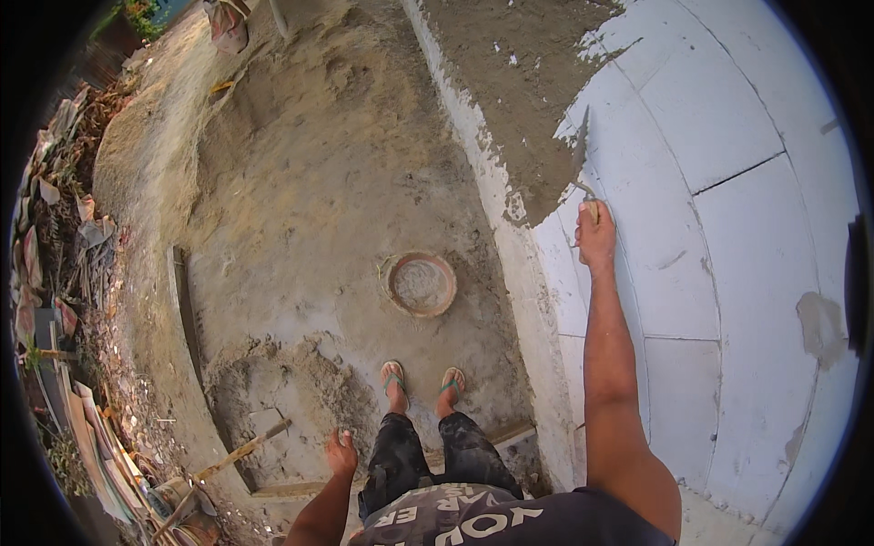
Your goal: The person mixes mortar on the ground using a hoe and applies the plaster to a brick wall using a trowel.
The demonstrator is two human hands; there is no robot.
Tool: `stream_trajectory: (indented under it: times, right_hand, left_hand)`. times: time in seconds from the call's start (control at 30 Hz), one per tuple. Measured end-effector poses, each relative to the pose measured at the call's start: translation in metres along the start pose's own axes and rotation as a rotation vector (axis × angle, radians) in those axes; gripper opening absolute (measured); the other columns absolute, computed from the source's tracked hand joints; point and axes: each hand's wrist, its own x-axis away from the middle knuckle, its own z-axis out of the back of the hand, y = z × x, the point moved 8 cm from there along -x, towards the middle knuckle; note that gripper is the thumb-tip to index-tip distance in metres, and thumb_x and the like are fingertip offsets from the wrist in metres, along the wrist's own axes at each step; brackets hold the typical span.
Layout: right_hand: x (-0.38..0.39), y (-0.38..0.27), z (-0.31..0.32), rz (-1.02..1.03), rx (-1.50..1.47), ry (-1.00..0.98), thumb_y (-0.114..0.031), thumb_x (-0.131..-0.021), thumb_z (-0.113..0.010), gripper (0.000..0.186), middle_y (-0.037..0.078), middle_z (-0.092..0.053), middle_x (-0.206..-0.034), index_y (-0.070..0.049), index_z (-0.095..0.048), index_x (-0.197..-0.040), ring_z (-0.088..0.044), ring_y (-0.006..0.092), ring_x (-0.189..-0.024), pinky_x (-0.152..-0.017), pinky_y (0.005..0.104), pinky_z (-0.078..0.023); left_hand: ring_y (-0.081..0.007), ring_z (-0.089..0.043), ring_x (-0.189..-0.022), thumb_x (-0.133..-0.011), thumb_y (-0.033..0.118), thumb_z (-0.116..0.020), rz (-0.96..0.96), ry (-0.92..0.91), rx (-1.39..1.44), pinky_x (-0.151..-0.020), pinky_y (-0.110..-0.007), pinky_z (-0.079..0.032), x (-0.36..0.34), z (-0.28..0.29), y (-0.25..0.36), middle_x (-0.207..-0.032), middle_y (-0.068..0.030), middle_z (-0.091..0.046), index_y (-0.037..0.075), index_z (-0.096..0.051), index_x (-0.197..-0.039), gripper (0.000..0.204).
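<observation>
My right hand [596, 238] is closed round the handle of a trowel [581, 150], its pointed blade toward the far end. The blade lies against the wall of large white blocks [746, 232], along the edge of a coat of grey wet mortar [537, 146]. That mortar covers the wall's far left part. My left hand [341, 452] hangs low beside my left leg, holding nothing, its fingers slightly apart. Ahead of my feet stands a round clay-coloured basin [390, 289] with some wet grey mix in it.
A heap of wet mortar [305, 387] lies left of my feet, near a wooden-handled tool [241, 450]. A board [188, 318] edges the mixing area. Farther off rise a sand pile [300, 100] and a sack [226, 25]. Scrap wood and rubbish [100, 446] line the left.
</observation>
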Motion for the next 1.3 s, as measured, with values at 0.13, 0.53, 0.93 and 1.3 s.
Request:
stream_trajectory:
  times: [0.13,0.53,0.93,1.3]
  right_hand:
    - [0.056,-0.047,-0.014,0.257,-0.079,0.084,-0.028,-0.1,-0.067,0.041,0.001,-0.06,-0.078,-0.007,-0.056,-0.133,-0.051,0.0069,-0.06,-0.056,0.0254,-0.045]
    - [0.134,0.395,-0.414,-0.06,1.266,-0.522,-0.034,-0.101,-0.057,0.036,0.017,-0.073,-0.103,-0.015,-0.06,-0.132,-0.071,0.0356,-0.102,-0.086,0.0482,-0.057]
    - [0.202,0.451,-0.475,-0.081,0.922,-0.823,-0.049,-0.099,-0.056,0.04,0.013,-0.075,-0.096,-0.019,-0.064,-0.125,-0.074,0.0331,-0.09,-0.074,0.047,-0.057]
    - [0.209,0.394,-0.387,-0.08,0.675,-0.529,-0.054,-0.091,-0.065,0.045,0.016,-0.075,-0.103,-0.025,-0.064,-0.126,-0.072,0.0391,-0.093,-0.078,0.0496,-0.057]
  left_hand:
    - [-0.0454,-0.053,-0.126,-0.103,0.042,-0.052,0.008,-0.055,0.017,-0.109,-0.051,-0.04,-0.006,-0.03,0.012,-0.134,-0.0243,-0.061,0.004,-0.055,-0.141,0.053]
    - [-0.0371,-0.032,-0.148,-0.092,0.07,-0.052,-0.13,-0.553,-0.366,-0.121,-0.057,-0.019,-0.031,-0.149,0.041,-0.161,-0.0089,-0.038,0.022,-0.046,-0.152,0.077]
    - [-0.0356,-0.029,-0.151,-0.09,0.075,-0.051,-0.02,-0.576,-0.516,-0.123,-0.056,-0.015,-0.039,-0.145,0.004,-0.163,-0.0094,-0.035,0.02,-0.044,-0.154,0.085]
    - [-0.0387,-0.032,-0.148,-0.091,0.072,-0.049,-0.104,-0.53,-0.475,-0.121,-0.059,-0.018,-0.047,-0.145,0.038,-0.159,-0.0096,-0.04,0.02,-0.041,-0.155,0.083]
